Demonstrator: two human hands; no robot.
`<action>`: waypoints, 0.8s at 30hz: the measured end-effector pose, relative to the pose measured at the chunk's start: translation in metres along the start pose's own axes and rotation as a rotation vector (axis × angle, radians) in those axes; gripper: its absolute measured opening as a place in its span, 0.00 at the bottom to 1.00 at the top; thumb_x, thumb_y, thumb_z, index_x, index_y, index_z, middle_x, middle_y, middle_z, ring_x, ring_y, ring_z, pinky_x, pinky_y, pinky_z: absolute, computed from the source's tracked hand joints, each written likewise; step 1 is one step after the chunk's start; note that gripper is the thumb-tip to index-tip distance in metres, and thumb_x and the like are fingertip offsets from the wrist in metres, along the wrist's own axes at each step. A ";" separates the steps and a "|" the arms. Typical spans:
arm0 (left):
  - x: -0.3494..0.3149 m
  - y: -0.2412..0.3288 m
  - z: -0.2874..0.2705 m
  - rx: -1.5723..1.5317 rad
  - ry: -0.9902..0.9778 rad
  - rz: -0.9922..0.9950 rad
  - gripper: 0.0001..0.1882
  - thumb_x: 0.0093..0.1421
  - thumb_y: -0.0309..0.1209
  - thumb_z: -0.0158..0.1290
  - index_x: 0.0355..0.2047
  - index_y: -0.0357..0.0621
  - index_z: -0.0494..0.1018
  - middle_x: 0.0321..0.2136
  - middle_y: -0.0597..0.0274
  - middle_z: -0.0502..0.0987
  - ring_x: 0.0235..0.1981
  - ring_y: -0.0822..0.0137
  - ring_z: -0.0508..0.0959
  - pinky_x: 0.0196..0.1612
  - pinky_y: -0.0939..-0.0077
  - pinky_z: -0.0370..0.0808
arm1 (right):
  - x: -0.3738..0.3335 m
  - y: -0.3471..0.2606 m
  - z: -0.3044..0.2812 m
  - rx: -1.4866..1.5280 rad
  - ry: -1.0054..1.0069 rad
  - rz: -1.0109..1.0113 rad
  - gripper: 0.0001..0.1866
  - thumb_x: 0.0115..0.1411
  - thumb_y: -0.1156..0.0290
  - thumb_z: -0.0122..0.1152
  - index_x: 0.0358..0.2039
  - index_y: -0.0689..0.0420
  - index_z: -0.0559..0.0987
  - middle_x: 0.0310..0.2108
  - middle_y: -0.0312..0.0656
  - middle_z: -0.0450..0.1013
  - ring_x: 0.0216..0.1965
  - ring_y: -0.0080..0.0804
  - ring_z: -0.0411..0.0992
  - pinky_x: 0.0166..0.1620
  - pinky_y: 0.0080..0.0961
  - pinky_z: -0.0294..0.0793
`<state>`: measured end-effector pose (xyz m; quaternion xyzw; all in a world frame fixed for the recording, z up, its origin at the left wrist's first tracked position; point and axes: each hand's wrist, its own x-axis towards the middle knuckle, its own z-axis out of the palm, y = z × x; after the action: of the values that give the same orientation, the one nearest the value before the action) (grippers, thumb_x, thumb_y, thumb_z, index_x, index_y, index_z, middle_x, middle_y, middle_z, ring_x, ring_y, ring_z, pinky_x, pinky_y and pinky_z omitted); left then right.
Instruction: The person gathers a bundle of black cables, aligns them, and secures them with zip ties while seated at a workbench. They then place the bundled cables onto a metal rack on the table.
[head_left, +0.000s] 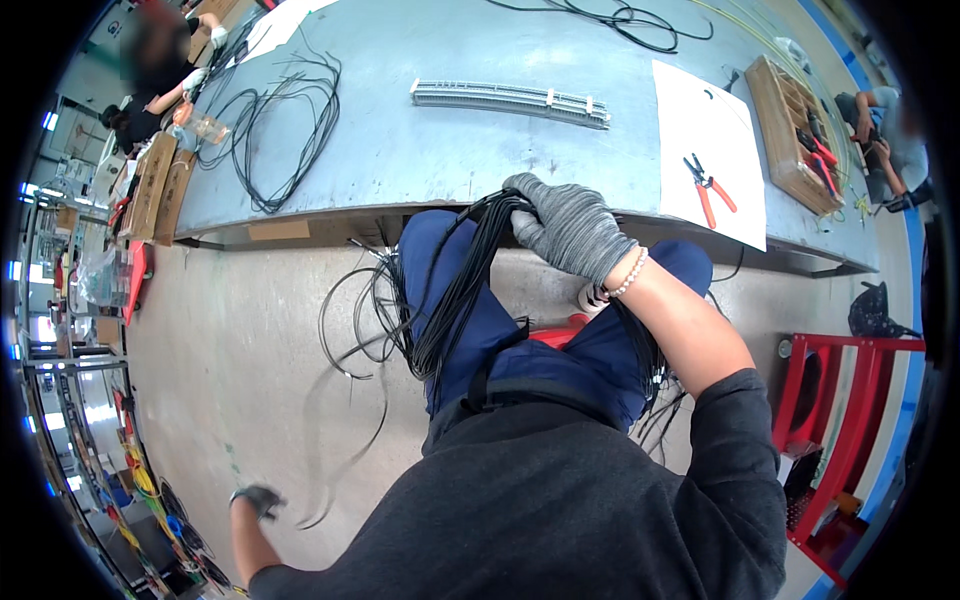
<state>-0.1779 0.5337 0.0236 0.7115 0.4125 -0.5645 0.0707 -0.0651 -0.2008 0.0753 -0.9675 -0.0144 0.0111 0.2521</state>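
My right hand point(572, 226), in a grey knit glove, is closed around a bundle of thin black cables point(462, 300) above my lap. The cables drape over my left thigh, and loose ends hang at my left side. More black cable ends point(655, 378) hang by my right hip. Out to the lower left, my left hand point(262, 500), also gloved, is stretched away from my body over the floor. It is blurred, so its fingers cannot be made out. A smeared single cable point(350, 465) curves down toward it, with its end apart from the hand.
On the grey workbench point(380, 150) lie a slotted grey strip point(510, 103), coiled black cables point(290, 140), and red-handled wire strippers point(710, 190) on white paper point(690, 110). A wooden tool box point(790, 140) stands right. A red cart point(840, 400) is behind right. Co-workers sit at both far sides.
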 end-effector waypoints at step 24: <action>-0.325 0.422 0.180 -0.513 -0.559 1.294 0.20 0.64 0.45 0.46 0.29 0.39 0.73 0.16 0.62 0.74 0.10 0.70 0.70 0.13 0.78 0.68 | 0.003 -0.004 0.013 -0.068 -0.120 -0.046 0.19 0.58 0.59 0.53 0.47 0.55 0.70 0.24 0.51 0.75 0.28 0.50 0.75 0.33 0.43 0.73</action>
<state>-0.0372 -0.0071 0.0858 0.6033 -0.0029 -0.4560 0.6543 -0.0621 -0.1907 0.0665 -0.9726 -0.0522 0.0625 0.2178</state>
